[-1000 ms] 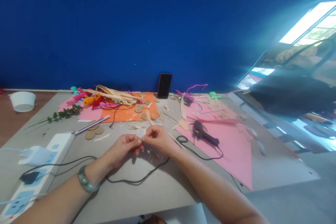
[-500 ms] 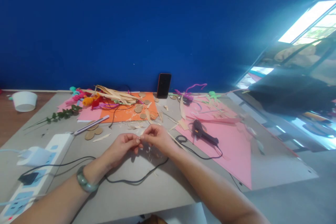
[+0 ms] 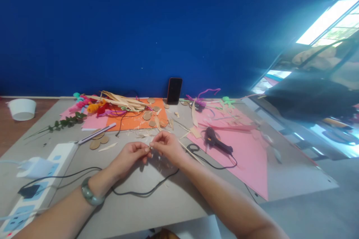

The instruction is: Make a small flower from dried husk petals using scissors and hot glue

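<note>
My left hand (image 3: 129, 157) and my right hand (image 3: 167, 147) meet just above the grey table (image 3: 179, 201), fingertips pinched together on a small pale sliver of dried leaf (image 3: 151, 147) between them. The piece is too small to make out in detail. A green bangle (image 3: 90, 193) sits on my left wrist. Pale shavings lie scattered on the table under both hands. A black cable (image 3: 146, 192) curves below my wrists.
A black glue gun (image 3: 217, 141) lies on pink paper (image 3: 244, 164) to the right. Orange paper (image 3: 137, 119) with cardboard discs, dried leaf strips and coloured pipe cleaners sits behind. A phone (image 3: 174, 90) leans on the blue wall. A white power strip (image 3: 39, 179) lies at the left.
Both hands stay pinched together in nearly the same spot; the view has shifted slightly, so everything sits a little higher and to the left.
</note>
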`<state>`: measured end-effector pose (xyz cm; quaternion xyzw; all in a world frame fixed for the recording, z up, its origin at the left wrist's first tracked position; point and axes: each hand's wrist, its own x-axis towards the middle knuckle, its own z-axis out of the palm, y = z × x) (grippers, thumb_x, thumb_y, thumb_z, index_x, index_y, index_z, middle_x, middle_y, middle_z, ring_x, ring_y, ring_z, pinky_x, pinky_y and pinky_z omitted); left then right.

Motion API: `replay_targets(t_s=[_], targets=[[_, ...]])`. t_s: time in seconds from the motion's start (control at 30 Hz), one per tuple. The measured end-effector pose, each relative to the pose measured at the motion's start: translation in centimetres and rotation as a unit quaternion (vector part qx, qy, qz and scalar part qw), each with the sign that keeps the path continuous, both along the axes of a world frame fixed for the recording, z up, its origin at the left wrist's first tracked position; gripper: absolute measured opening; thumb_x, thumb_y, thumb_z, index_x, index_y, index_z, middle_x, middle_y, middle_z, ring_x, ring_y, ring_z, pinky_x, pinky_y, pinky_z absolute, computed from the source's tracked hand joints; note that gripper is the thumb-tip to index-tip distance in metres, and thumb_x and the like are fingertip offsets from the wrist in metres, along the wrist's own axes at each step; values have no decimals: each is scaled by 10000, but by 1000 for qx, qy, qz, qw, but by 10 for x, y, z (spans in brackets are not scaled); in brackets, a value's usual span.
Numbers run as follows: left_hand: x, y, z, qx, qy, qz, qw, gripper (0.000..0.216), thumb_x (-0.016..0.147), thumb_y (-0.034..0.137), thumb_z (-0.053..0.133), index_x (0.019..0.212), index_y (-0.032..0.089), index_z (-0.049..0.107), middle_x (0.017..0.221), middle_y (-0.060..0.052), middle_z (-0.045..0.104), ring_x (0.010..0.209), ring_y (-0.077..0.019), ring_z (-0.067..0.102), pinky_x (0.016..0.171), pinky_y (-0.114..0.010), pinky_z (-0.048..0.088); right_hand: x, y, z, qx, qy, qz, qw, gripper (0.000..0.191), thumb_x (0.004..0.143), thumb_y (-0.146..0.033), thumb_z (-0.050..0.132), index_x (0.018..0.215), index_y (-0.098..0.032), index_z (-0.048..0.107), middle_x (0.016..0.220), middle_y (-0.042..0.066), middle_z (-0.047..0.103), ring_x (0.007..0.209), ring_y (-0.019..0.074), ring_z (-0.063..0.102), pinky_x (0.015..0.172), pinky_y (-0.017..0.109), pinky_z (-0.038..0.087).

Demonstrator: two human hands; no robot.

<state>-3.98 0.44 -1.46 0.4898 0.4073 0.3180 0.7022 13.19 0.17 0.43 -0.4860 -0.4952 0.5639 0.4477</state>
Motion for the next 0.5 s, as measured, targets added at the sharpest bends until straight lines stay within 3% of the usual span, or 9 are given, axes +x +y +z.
replay_targets(t_s=[0.27,0.5], targets=[[1,1,0,6,20,42,999,288,658,398,744,667,130,640,564,-20,616,466,-88,472,460,-205,346,-3,-2,1,5,-19,-22,1000,259,645,-333,748,666,-175,543,498,-70,507,410,62,410,417,198,300],[2,0,-1,77,64,56,993,284,690,414,707,674,137,642,516,1,567,459,-102,478,446,-215,373,-4,-3,-3,4,-22,-34,999,244,662,-335,733,671,-189,538,474,-76,474,403,70,387,411,204,286]])
